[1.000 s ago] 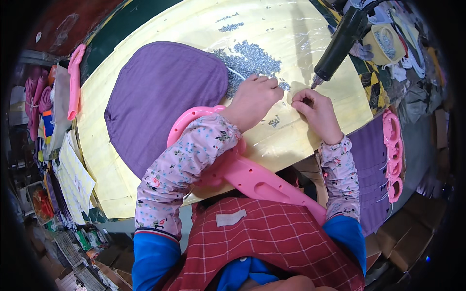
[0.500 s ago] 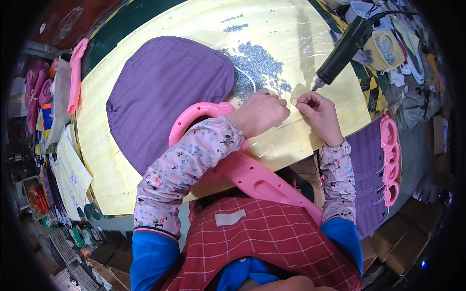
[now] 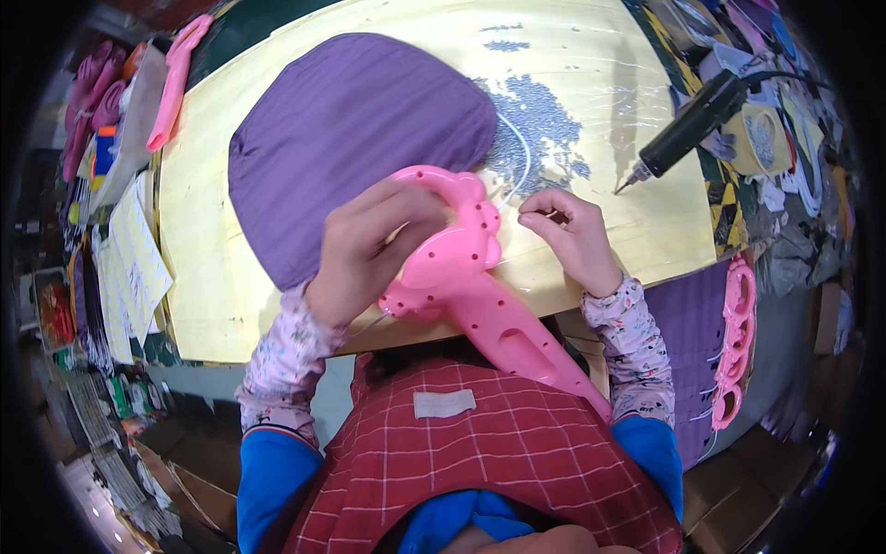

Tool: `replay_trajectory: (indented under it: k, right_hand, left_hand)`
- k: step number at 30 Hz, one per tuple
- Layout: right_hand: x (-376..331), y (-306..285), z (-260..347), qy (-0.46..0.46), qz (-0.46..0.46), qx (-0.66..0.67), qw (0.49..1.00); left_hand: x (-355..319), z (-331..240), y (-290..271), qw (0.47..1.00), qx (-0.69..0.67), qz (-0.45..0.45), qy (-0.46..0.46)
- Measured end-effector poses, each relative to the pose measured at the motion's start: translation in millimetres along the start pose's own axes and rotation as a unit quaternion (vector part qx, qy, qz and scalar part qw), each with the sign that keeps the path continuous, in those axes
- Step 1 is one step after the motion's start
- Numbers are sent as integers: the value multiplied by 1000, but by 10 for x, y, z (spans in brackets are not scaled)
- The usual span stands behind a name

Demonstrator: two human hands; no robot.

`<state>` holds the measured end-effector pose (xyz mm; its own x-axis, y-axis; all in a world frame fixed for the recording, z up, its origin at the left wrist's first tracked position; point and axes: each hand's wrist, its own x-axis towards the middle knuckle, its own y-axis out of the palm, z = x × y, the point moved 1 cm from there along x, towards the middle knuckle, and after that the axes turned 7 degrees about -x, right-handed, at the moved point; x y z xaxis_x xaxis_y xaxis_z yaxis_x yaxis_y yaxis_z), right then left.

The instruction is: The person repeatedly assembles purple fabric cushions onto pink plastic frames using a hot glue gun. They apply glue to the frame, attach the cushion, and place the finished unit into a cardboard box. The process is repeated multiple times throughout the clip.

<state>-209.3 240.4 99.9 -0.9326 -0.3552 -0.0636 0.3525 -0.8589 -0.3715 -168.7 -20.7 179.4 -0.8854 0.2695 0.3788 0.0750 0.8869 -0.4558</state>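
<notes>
A pink plastic part (image 3: 503,328) with a long handle and a curved, ring-like head lies across the table's front edge against my apron. At the opening of its head, my left hand (image 3: 369,245) has its fingers curled together, and what they pinch is hidden. My right hand (image 3: 574,242) is beside the head, thumb and fingertips pinched together; anything in them is too small to name. Beyond both hands lies a purple quilted fabric piece (image 3: 351,138), partly under the pink head. A white wire (image 3: 529,157) loops from its right edge toward the pink part.
Small metal screws (image 3: 535,115) are spread beyond my right hand. An electric screwdriver (image 3: 692,125) hangs tip down at the right, near a tub (image 3: 761,138). Another pink part (image 3: 180,83) lies far left. Purple fabric with pink frames (image 3: 734,342) sits right of my right arm.
My left hand has drawn back left from near the screws to the pink part's head. My right hand has shifted slightly left, and the small translucent piece beside it no longer shows.
</notes>
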Motion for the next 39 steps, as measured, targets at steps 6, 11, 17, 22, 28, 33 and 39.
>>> replay_trajectory:
  k: [6,11,17,22,28,33,39]
  right_hand:
    - [82,230,-22,-51,-10,-67,996]
    - [63,243,20,-167,-8,-181,969]
    - [-66,107,234,-175,-111,-171,963]
    - [-95,-168,123,-181,-149,-205,950]
    - [-106,-542,-120,-149,-200,-149,957]
    - [-68,-721,-113,-229,-338,-173,896]
    - [420,-1571,-405,-161,-431,-75,885]
  left_hand:
    - [-1340,78,-47,978,68,-160,-116]
    - [-1759,70,236,961,-21,-227,-156]
    - [-1593,118,250,978,149,-144,-18]
    - [-1579,159,239,967,240,-77,42]
    - [-1571,83,198,963,263,-24,52]
    - [-1631,70,254,940,337,38,38]
    - [-1762,111,353,967,246,50,-50]
